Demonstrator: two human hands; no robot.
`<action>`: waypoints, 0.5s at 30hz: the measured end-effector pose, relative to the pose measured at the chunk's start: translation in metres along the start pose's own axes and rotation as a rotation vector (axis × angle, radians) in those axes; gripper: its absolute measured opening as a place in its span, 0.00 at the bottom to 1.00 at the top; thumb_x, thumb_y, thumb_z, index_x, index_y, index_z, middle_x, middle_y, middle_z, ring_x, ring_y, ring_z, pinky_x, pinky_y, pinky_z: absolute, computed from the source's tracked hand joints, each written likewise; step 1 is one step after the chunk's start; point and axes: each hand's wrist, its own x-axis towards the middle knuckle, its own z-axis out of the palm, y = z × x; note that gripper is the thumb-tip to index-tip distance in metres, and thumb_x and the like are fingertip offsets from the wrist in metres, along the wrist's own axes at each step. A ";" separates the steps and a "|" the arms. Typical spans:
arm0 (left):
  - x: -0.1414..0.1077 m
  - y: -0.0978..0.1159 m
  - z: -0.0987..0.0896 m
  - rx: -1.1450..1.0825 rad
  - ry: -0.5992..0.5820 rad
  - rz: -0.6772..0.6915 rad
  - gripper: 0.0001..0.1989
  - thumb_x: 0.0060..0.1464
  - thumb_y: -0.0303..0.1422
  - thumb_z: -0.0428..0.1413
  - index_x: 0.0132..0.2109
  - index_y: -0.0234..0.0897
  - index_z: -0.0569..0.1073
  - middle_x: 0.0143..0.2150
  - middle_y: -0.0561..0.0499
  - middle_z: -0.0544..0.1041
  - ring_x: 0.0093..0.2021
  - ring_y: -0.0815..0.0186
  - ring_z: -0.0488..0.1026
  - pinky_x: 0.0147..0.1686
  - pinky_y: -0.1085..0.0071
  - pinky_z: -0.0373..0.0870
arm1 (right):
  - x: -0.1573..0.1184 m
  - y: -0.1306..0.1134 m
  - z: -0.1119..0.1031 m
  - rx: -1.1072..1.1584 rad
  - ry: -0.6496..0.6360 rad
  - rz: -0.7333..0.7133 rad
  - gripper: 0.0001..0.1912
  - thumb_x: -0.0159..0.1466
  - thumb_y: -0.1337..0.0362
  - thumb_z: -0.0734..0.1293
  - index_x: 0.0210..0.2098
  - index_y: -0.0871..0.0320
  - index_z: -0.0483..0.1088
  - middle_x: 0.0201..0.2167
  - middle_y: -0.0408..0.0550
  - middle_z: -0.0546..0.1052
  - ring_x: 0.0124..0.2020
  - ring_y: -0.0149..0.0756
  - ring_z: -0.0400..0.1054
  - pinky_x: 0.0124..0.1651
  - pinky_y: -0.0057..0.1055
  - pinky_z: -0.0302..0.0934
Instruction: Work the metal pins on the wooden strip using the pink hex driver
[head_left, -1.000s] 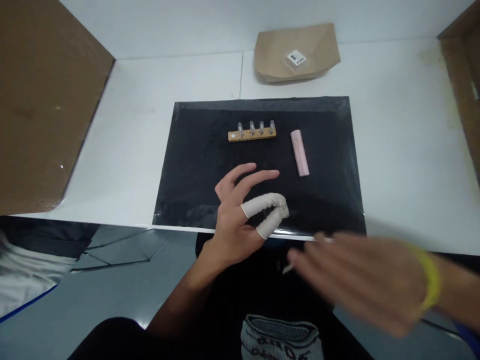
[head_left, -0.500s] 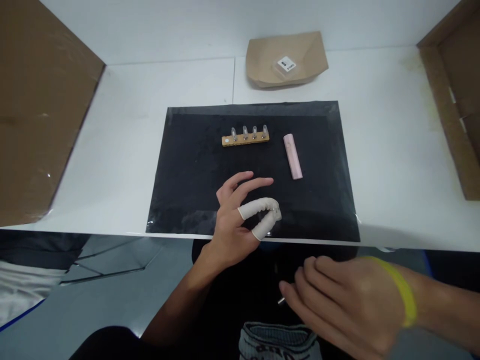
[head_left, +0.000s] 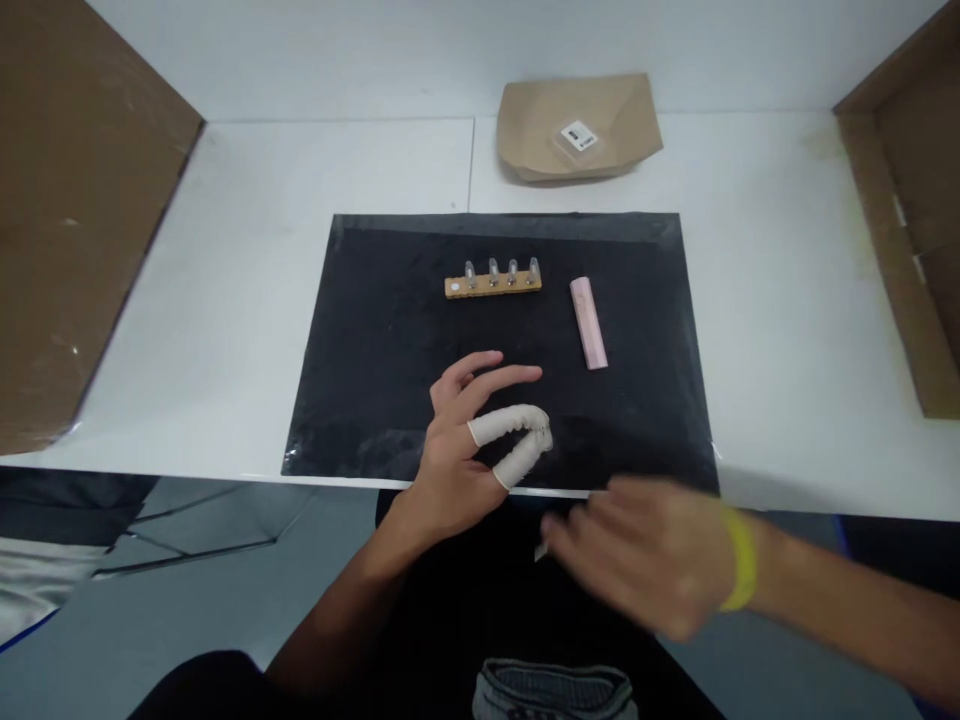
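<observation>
On the far left a brown board (head_left: 82, 210) stands up on the white table (head_left: 232, 290). A black mat (head_left: 360, 370) lies flat in the middle. The left hand (head_left: 457, 450) is over the front part of the mat, back of the hand up. Its thumb and first finger wear white covers (head_left: 516, 464) and pinch a small clear thing (head_left: 547, 438) at their tips; I cannot tell which way it points. The next fingers are spread and reach out to the right. Past them a wood strip (head_left: 457, 288) runs left to right. It holds four clear bulbs (head_left: 493, 272) in a row, pointing up, with a white dot near its left end. Behind the mat is a paper tray (head_left: 626, 115), and in it sits a clear box (head_left: 574, 150) with a white label. Right of the strip lies a pink bar (head_left: 589, 323), long way front to back, its far end leaning left. The right hand (head_left: 637, 550) is blurry, in front of the table edge, fingers bunched on a thin bit (head_left: 540, 551) that pokes out down and left. A yellow band (head_left: 741, 560) is on that wrist. On the far right is a brown box (head_left: 874, 250).
</observation>
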 end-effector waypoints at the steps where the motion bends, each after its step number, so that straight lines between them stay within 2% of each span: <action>1: -0.001 -0.001 -0.001 0.010 -0.011 0.008 0.05 0.62 0.29 0.63 0.44 0.44 0.79 0.57 0.47 0.81 0.67 0.53 0.68 0.65 0.46 0.66 | -0.004 -0.004 0.007 0.049 -0.028 -0.149 0.11 0.70 0.72 0.65 0.39 0.61 0.80 0.24 0.41 0.76 0.21 0.27 0.65 0.22 0.28 0.59; 2: -0.002 -0.003 -0.001 0.024 -0.016 0.016 0.05 0.62 0.29 0.63 0.44 0.44 0.79 0.57 0.48 0.81 0.66 0.53 0.69 0.65 0.45 0.66 | -0.007 -0.005 0.012 0.063 -0.074 -0.175 0.10 0.69 0.73 0.64 0.39 0.66 0.79 0.24 0.45 0.76 0.22 0.29 0.67 0.22 0.30 0.59; 4: -0.002 -0.009 -0.005 0.057 -0.016 0.018 0.04 0.62 0.29 0.63 0.44 0.44 0.79 0.57 0.48 0.81 0.66 0.53 0.69 0.64 0.45 0.66 | -0.012 0.003 0.018 -0.012 -0.083 0.003 0.08 0.69 0.74 0.65 0.43 0.69 0.78 0.26 0.46 0.78 0.24 0.30 0.69 0.25 0.31 0.62; 6: -0.002 -0.017 -0.010 0.086 0.001 0.011 0.04 0.63 0.29 0.63 0.44 0.44 0.79 0.57 0.48 0.81 0.66 0.53 0.69 0.64 0.45 0.66 | -0.013 0.026 0.020 -0.152 -0.050 0.137 0.06 0.70 0.73 0.68 0.45 0.66 0.77 0.27 0.44 0.79 0.25 0.29 0.69 0.28 0.30 0.64; 9: -0.002 -0.029 -0.019 0.126 0.052 -0.006 0.05 0.62 0.28 0.63 0.44 0.44 0.79 0.57 0.48 0.81 0.66 0.52 0.69 0.64 0.44 0.67 | -0.009 0.070 0.025 -0.335 -0.032 0.126 0.05 0.69 0.69 0.70 0.44 0.62 0.78 0.27 0.42 0.78 0.25 0.29 0.68 0.27 0.29 0.60; 11: -0.002 -0.036 -0.025 0.151 0.076 -0.015 0.05 0.62 0.28 0.63 0.43 0.44 0.79 0.57 0.48 0.81 0.66 0.52 0.70 0.63 0.44 0.67 | -0.004 0.095 0.032 -0.418 -0.048 0.187 0.06 0.70 0.65 0.69 0.43 0.59 0.79 0.29 0.44 0.78 0.28 0.31 0.68 0.28 0.30 0.57; 15: -0.004 -0.047 -0.033 0.253 0.113 0.002 0.07 0.61 0.28 0.64 0.43 0.46 0.79 0.58 0.49 0.81 0.66 0.51 0.69 0.65 0.43 0.65 | 0.004 0.118 0.050 -0.439 -0.093 0.209 0.08 0.70 0.62 0.68 0.38 0.56 0.80 0.43 0.52 0.79 0.42 0.41 0.71 0.42 0.38 0.60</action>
